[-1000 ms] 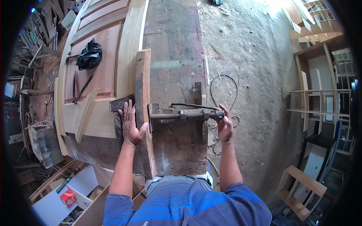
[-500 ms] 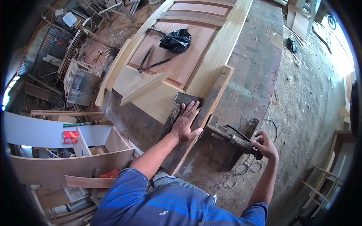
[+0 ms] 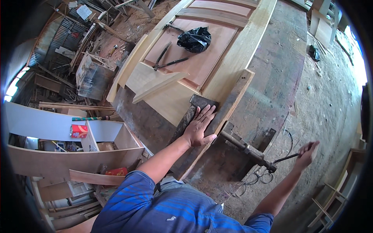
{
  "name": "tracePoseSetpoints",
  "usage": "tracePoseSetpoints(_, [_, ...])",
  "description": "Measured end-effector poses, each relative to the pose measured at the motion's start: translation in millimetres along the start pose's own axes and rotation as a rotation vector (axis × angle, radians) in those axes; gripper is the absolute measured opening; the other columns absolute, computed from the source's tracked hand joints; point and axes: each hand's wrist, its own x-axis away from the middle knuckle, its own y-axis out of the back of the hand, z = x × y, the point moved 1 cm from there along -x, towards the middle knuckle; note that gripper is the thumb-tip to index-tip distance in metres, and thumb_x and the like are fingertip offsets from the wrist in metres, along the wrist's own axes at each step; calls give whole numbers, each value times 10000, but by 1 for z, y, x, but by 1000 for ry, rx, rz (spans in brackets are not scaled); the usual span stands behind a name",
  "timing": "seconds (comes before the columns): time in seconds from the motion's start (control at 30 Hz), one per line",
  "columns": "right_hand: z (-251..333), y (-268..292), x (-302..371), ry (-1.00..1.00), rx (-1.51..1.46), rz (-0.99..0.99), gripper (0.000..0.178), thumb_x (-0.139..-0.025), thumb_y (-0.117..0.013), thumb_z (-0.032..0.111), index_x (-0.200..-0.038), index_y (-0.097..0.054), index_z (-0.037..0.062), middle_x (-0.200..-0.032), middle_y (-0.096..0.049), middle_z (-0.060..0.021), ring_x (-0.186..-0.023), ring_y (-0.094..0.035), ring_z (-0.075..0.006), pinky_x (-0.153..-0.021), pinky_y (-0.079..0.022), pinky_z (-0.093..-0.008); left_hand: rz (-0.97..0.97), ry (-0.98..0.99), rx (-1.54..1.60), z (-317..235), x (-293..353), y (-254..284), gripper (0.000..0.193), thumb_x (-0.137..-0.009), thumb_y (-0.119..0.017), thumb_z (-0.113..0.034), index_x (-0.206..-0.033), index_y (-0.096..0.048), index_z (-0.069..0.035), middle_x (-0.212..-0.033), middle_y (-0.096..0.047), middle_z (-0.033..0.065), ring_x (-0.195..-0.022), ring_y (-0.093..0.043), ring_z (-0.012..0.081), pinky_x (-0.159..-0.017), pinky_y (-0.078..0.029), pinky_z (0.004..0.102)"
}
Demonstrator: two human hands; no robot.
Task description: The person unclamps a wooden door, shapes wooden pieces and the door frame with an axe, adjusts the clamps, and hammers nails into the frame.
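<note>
My left hand [image 3: 199, 130] lies flat, fingers stretched, on a dark wooden block [image 3: 182, 121] and against an upright plank [image 3: 232, 101] at the end of a panelled wooden door [image 3: 159, 106]. A rusty screw clamp [image 3: 252, 152] with a threaded rod bears on the plank's right side. My right hand [image 3: 308, 154], somewhat blurred, is closed round the outer end of the clamp handle [image 3: 286, 158], a thin dark bar sticking out to the right. On the door lie a black plastic bag [image 3: 198, 40], a dark V-shaped metal tool [image 3: 165, 62] and a curved wood piece [image 3: 159, 87].
The door rests on a worn workbench [image 3: 281, 50]. Left of me stands an open wooden cabinet frame [image 3: 77, 159] holding a red box [image 3: 79, 131]. Wire loops [image 3: 258, 178] hang by the bench's right edge. Wooden frames [image 3: 338, 190] stand at the far right.
My right hand has moved outward to the right, and the clamp handle has swung round to point right. My left hand stays on the block. The view has shifted slightly.
</note>
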Motion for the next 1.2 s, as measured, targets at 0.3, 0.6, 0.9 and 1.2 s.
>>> tracePoseSetpoints(0.3, [-72,-21,-88,210,1154,-148,528,-1169,-471,395,-895,-640,-24,-803,-625,-146,-741,-533,-288,-730,-451,-405,31,61,-67,-2,7,8,1020,-893,-626,-627,-1681,-353,-39,-1787,-258,234,-1691,-131,398,-1352,9,593])
tracePoseSetpoints(0.6, [-287,63,-43,80,938,376,310,-985,-593,185,-886,-743,-68,-746,-718,-129,-761,-660,-248,-713,-501,-444,67,75,-69,4,9,7,1023,-899,-643,-635,-1670,-357,-27,-1802,-236,206,-1694,-133,378,-1361,2,575])
tracePoseSetpoints(0.9, [-294,188,92,-548,7,117,589,-1098,-558,533,-1407,-636,37,-1271,-698,-102,-1118,-683,-282,-1004,-541,-405,50,-1,66,-2,-7,-5,1000,-908,-641,-626,-1659,-369,-24,-1796,-245,217,-1692,-132,393,-1354,1,595])
tracePoseSetpoints(1.2, [-216,81,245,-669,67,-32,783,-974,-417,909,-575,-407,236,-478,-368,43,-411,-320,-126,-433,-158,-331,-36,-5,23,3,4,4,970,-896,-681,-568,-1626,-405,8,-1802,-244,183,-1702,-105,331,-1375,-13,555])
